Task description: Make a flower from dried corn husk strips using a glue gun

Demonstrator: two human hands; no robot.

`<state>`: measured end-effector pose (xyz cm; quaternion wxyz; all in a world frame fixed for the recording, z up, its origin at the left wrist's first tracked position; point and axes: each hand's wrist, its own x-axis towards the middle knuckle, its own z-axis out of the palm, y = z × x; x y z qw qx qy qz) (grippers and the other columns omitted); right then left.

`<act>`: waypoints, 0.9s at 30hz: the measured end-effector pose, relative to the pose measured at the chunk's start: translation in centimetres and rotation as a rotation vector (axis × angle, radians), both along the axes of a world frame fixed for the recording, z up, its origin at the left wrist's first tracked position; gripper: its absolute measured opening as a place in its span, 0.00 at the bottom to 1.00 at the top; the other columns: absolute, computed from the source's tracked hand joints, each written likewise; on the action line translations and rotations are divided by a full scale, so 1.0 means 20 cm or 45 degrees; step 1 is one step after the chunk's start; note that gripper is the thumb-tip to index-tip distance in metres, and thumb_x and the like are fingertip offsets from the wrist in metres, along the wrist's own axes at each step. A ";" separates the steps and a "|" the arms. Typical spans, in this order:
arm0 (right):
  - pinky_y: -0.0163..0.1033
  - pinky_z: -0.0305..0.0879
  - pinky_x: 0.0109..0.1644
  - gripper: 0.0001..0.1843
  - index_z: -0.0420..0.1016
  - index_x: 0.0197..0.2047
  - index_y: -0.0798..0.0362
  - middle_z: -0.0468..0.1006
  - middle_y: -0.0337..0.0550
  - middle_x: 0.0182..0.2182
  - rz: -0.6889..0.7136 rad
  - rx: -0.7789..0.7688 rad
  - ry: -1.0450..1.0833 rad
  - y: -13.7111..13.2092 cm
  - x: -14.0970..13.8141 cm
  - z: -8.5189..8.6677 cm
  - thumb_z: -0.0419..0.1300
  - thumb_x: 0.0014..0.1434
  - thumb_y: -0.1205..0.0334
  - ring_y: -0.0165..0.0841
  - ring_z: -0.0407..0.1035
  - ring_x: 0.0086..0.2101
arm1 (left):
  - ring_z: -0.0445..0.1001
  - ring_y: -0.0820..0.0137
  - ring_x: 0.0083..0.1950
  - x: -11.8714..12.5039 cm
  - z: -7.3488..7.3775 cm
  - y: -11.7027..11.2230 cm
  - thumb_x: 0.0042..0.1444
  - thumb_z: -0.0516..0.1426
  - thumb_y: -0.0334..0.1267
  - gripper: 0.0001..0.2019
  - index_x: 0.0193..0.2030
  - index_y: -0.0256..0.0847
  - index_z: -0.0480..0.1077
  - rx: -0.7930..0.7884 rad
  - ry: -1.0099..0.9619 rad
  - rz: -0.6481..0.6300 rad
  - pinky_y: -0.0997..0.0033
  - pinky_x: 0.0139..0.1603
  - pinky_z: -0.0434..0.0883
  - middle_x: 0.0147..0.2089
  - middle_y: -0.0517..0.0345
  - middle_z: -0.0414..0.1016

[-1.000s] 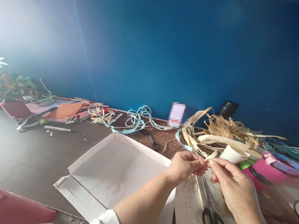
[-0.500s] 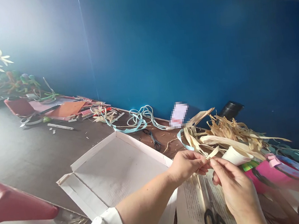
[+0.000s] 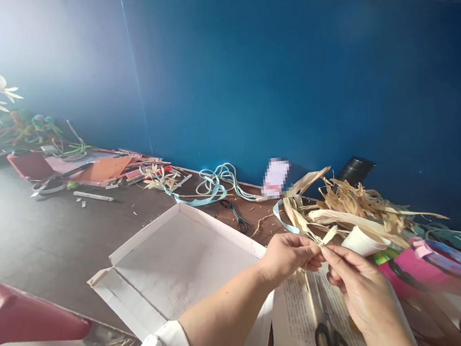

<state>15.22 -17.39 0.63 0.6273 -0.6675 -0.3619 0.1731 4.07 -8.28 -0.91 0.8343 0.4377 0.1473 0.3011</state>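
Note:
A small pale strip of dried corn husk [image 3: 329, 234] sticks up between my two hands. My left hand [image 3: 289, 254] pinches its base from the left, thumb against fingers. From the right, my right hand [image 3: 354, 272] pinches the same spot, its fingertips touching those of the left. My fingers hide most of the piece. Just behind them lies a heap of dried corn husks [image 3: 356, 204] with a white paper cup [image 3: 365, 240] in front of it. Below my hands are a printed sheet [image 3: 291, 319] and scissors with black handles [image 3: 330, 340].
A shallow white box lid [image 3: 180, 248] lies left of my hands. Behind it are a second pair of scissors [image 3: 238, 216], blue ribbon [image 3: 202, 200] and a propped phone [image 3: 275, 178] with a blurred screen. A pink container [image 3: 411, 270] stands right. A blue wall [image 3: 246, 84] bounds the back.
My right hand has shifted very slightly left against the left fingertips. Both hands keep their pinch on the husk strip, and everything else stays put.

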 end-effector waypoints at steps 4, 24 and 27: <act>0.33 0.58 0.23 0.20 0.79 0.37 0.53 0.70 0.37 0.19 0.035 -0.070 0.048 0.00 0.02 -0.02 0.69 0.46 0.48 0.26 0.59 0.20 | 0.71 0.74 0.28 0.00 0.01 -0.01 0.35 0.68 0.54 0.25 0.30 0.31 0.74 0.009 0.031 0.025 0.70 0.34 0.70 0.28 0.54 0.74; 0.30 0.57 0.23 0.25 0.78 0.42 0.51 0.71 0.35 0.24 0.039 -0.099 0.308 -0.01 0.02 -0.01 0.72 0.41 0.50 0.24 0.58 0.22 | 0.70 0.75 0.27 0.02 -0.02 -0.01 0.37 0.67 0.55 0.24 0.29 0.32 0.73 0.080 0.052 0.072 0.69 0.35 0.70 0.28 0.55 0.73; 0.30 0.57 0.22 0.27 0.76 0.45 0.51 0.70 0.35 0.24 0.008 -0.049 0.310 -0.01 0.01 0.02 0.73 0.41 0.51 0.24 0.58 0.23 | 0.69 0.75 0.27 0.02 -0.02 -0.01 0.37 0.67 0.55 0.24 0.29 0.32 0.73 0.091 0.074 0.078 0.69 0.34 0.70 0.27 0.55 0.73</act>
